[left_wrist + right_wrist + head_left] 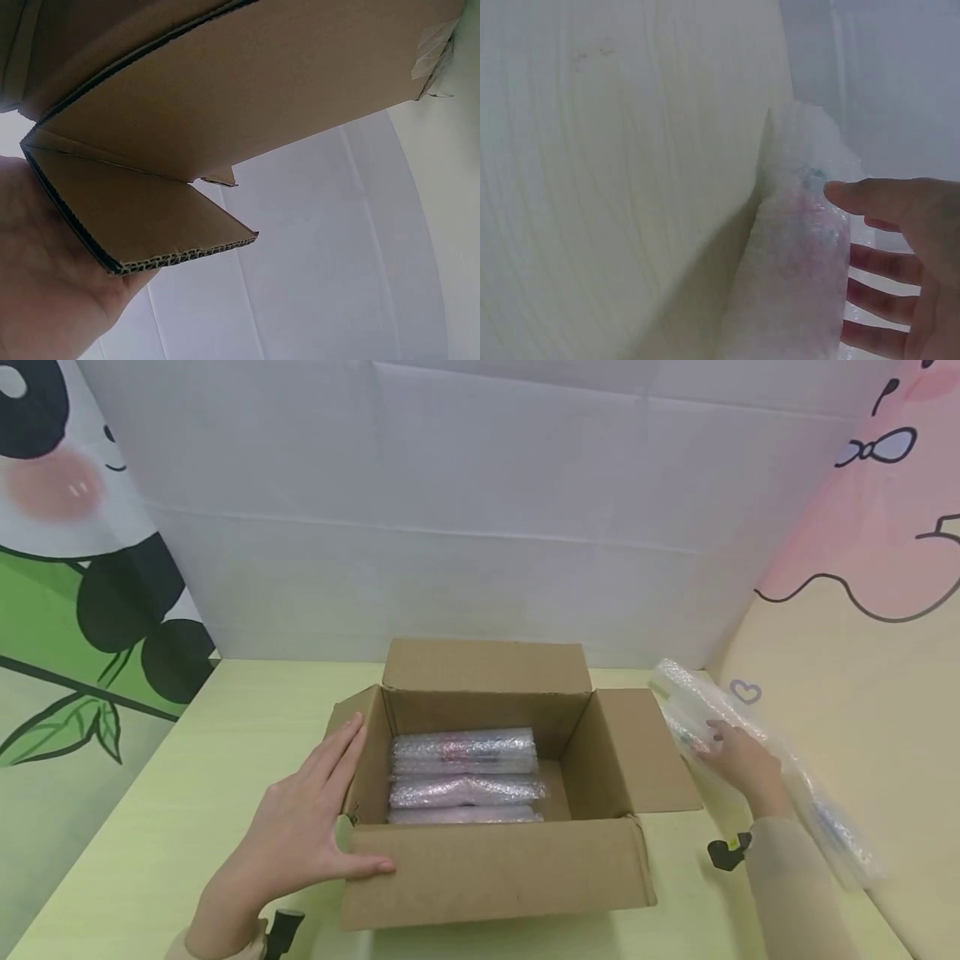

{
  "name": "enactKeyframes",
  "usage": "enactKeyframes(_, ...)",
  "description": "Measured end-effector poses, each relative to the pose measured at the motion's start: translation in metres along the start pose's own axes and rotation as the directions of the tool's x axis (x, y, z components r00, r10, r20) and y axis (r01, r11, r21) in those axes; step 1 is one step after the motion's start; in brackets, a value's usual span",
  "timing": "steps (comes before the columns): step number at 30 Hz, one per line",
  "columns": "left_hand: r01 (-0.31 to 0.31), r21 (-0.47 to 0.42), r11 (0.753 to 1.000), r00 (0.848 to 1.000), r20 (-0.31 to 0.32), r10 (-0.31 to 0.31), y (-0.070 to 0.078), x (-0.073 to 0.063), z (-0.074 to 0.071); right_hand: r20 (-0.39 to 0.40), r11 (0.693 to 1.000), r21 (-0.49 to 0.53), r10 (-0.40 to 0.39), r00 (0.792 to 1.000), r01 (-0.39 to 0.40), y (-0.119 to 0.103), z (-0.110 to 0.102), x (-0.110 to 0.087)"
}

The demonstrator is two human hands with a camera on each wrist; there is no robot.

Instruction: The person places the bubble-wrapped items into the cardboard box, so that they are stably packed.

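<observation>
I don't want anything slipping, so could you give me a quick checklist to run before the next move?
1. Box open: ok, its mouth is uncovered.
2. Box steadied: ok, the left hand rests against its near-left corner.
3. Room inside: ok, bare floor shows right of the wrapped bundles.
4. Right hand at the outside package: ok, thumb and fingers are at its edge.
5. Secure grip on that package: cannot tell, contact is partly hidden.
6. Package fits the remaining space: cannot tell from these views.
</observation>
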State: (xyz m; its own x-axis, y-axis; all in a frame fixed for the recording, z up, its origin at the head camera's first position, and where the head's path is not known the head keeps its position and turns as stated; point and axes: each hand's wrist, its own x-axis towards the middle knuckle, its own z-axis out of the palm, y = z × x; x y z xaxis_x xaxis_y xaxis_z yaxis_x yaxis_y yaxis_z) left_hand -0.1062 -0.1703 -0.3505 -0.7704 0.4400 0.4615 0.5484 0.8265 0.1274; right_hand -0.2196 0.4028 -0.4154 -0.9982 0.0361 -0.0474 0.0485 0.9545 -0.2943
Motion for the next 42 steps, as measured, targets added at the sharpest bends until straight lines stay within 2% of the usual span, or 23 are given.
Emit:
enactKeyframes(10, 0.000, -0.001, 1.000, 1.000, -0.003, 0.000, 0.000, 0.000, 0.000, 0.003, 0.994, -0.110, 0.002, 1.000, -0.002, 0.008, 0.015, 0.004)
enactKeyframes(24, 0.007, -0.005, 1.000, 1.000, 0.017, -0.006, -0.001, 0.000, 0.001, -0.028, 0.985, -0.159, -0.072, 0.997, 0.067, 0.003, 0.010, -0.005)
enactKeyframes(33, 0.009, 0.007, 1.000, 1.000, 0.013, -0.009, 0.000, -0.001, 0.000, -0.139, 0.977, -0.191, -0.121, 0.983, 0.093, -0.007, -0.016, -0.010)
enactKeyframes(42, 0.012, 0.011, 1.000, 1.000, 0.020, -0.012, 0.000, -0.001, 0.001, -0.263, 0.967, -0.228, -0.170, 0.950, 0.110, -0.039, -0.065, -0.021)
